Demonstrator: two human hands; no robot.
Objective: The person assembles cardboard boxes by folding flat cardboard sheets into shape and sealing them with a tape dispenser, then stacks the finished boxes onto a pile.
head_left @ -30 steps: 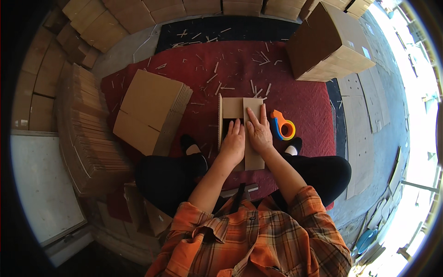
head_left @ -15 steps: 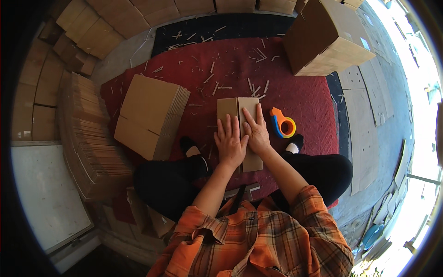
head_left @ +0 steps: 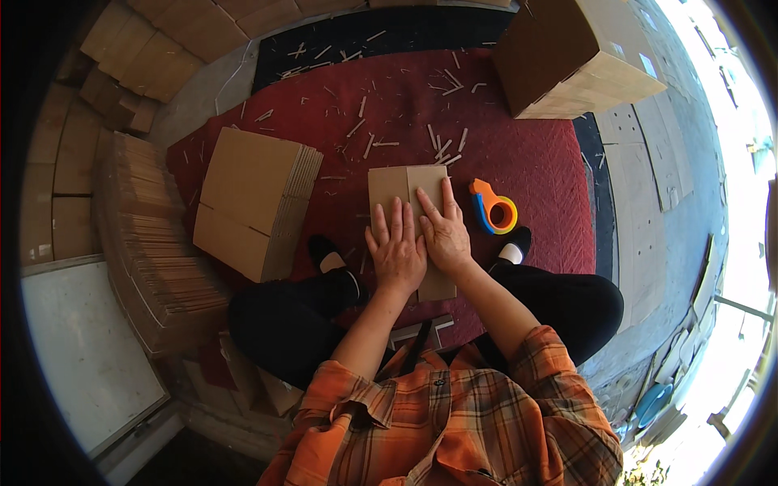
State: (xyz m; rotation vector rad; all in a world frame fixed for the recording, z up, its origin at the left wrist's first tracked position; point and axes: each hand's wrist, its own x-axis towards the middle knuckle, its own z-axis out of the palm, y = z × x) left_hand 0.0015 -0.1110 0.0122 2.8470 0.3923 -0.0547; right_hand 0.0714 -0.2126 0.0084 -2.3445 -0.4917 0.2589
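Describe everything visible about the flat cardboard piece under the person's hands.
The flat cardboard piece is plain brown, a long rectangle with a lengthwise crease down its middle. It lies flat on the red mat, running away from the person between their legs. The left hand and right hand press palms down on its near half, side by side, hiding that part.

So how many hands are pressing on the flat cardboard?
2. The left hand lies flat on the folded cardboard piece, and the right hand lies flat right beside it, closer to the orange tape dispenser.
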